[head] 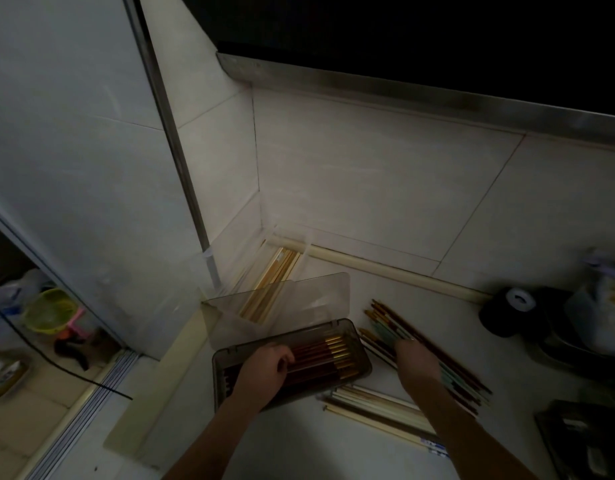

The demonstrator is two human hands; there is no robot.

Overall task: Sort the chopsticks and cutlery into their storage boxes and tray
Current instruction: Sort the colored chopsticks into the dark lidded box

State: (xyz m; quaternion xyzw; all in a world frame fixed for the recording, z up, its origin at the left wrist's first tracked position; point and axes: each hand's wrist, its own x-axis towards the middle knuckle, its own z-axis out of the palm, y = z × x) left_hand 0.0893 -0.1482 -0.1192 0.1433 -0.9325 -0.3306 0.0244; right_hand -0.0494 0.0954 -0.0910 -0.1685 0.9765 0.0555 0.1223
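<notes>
Head view: the fingers of the left hand (264,367) are curled down onto the dark red chopsticks (319,358) inside the grey box (363,355). Whether they pinch a stick or only press the row flat cannot be told. The likely purpose is to level the row so more sticks fit beside it. All gold-capped ends point the same way, toward the box's right wall, which suggests sorting by both type and direction.

The fingers of the right hand (416,363) are blurred. They rest on the mixed pile (434,351) of dark and pale green chopsticks lying on the counter (299,441) just right of the box. A grip cannot be confirmed. The hand appears to be selecting the next sticks to transfer.

The box lid (299,299) stands open behind the box, leaving the opening clear for both hands. Beyond the lid, a clear box (274,237) in the corner holds pale wooden chopsticks (274,282). A loose bundle of white chopsticks (378,407) lies on the counter in front of the grey box, unsorted.

No cutlery or tray can be identified with confidence in this dim frame. Judged from the loose piles, sorting is partly done.
</notes>
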